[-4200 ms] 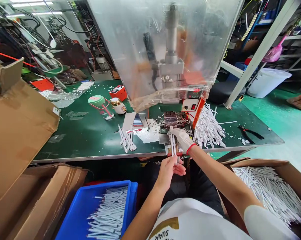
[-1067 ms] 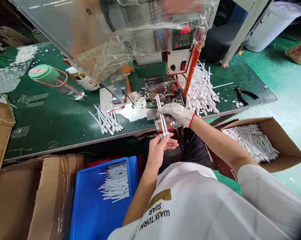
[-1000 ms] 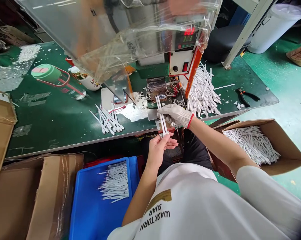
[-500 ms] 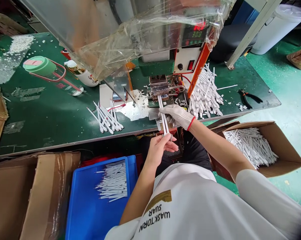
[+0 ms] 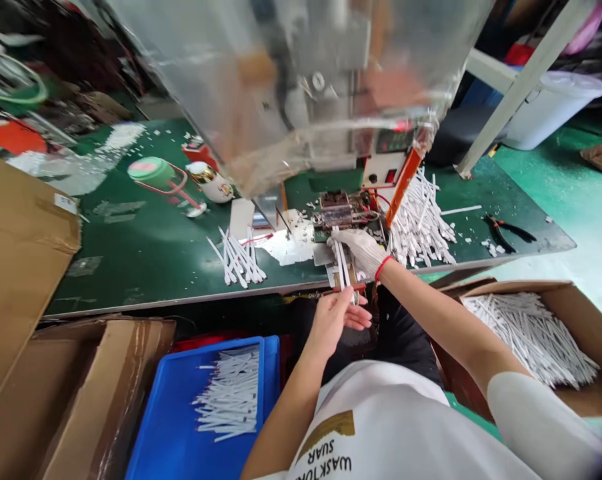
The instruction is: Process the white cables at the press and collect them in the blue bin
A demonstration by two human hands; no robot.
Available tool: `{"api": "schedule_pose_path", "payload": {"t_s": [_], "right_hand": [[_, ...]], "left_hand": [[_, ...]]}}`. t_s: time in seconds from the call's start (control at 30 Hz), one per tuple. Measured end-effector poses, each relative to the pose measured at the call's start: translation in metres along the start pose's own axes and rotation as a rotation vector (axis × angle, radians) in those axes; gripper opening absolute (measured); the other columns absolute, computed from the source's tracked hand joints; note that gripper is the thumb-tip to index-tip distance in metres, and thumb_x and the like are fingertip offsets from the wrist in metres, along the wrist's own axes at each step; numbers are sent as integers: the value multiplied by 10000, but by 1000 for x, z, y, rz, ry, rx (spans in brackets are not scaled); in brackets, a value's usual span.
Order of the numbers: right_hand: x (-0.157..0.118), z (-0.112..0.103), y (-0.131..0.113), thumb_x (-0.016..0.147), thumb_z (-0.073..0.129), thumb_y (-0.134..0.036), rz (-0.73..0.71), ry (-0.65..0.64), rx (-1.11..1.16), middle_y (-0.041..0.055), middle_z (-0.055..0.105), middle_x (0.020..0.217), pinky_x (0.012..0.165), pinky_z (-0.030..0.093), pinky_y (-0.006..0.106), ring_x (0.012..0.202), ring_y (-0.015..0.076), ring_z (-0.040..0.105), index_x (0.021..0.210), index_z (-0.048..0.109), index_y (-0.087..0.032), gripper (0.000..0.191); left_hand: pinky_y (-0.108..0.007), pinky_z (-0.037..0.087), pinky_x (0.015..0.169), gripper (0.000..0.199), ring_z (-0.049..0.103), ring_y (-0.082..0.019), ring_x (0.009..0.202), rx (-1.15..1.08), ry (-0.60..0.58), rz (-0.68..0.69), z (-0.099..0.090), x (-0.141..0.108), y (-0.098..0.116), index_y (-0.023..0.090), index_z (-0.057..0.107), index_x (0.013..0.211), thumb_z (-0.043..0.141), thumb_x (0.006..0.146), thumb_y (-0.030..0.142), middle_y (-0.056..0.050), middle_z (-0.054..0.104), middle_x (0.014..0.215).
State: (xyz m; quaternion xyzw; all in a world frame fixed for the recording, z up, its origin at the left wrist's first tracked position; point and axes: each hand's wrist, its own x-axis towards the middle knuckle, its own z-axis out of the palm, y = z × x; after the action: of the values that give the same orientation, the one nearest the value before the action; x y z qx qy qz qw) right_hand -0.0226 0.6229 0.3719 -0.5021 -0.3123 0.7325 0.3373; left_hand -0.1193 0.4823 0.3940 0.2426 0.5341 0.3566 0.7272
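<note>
Two narrow white strips [image 5: 341,265] run side by side between my hands, their far ends at the front of a small metal block [image 5: 337,216] on the machine. My left hand [image 5: 335,317] pinches their near ends between thumb and fingers, the other fingers loosely spread. My right hand [image 5: 363,250], in a white knit glove with a red cuff, is closed on the strips close to their far ends. Whether the tips sit inside the block or just before it, I cannot tell. Left of the machine lies a small group of similar strips [image 5: 238,260].
Plastic film covers the machine [image 5: 305,133]. A heap of white strips [image 5: 418,227] and pliers [image 5: 503,232] lie right. More strips fill a cardboard box [image 5: 588,313] and lie in a blue bin [image 5: 181,393]. A bottle [image 5: 155,177] and a mug [image 5: 213,183] stand left.
The camera view has tilted up, so the bench appears lower and farther right. My right fingers now sit nearer the strips' far ends. My left hand keeps its pinch.
</note>
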Motion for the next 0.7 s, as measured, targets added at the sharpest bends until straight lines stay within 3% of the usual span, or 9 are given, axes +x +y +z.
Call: {"api": "schedule_pose_path", "payload": {"t_s": [0.17,0.27,0.5,0.7], "right_hand": [[-2,6,-6,824,663,-363,20,17,1,34,599,619,411,419,221,470,121,518,784,663,-107,260],[-6,7,-7,797,692,-374,-64,35,-34,38,613,633,440,430,212,499,117,523,747,662,-125,255],[7,3,6,751,719,-421,-4,32,-1,43,609,627,418,440,250,452,132,517,731,669,-155,271],[14,0,14,704,760,-476,-59,38,-46,41,612,622,439,472,284,471,163,543,696,629,-204,303]], "left_hand": [[-240,495,487,659,686,-190,520,-13,-3,56,1,4,-4,86,690,803,566,778,733,-115,717,622],[-234,475,474,677,672,-184,500,-38,-19,83,2,5,-8,91,686,783,549,766,754,-120,709,605],[-236,414,422,744,618,-174,435,-90,-18,120,5,17,-17,123,664,691,526,641,853,-122,678,563],[-262,425,438,760,586,-169,416,-73,-39,145,5,23,-17,141,633,640,510,576,888,-106,648,536]]}}
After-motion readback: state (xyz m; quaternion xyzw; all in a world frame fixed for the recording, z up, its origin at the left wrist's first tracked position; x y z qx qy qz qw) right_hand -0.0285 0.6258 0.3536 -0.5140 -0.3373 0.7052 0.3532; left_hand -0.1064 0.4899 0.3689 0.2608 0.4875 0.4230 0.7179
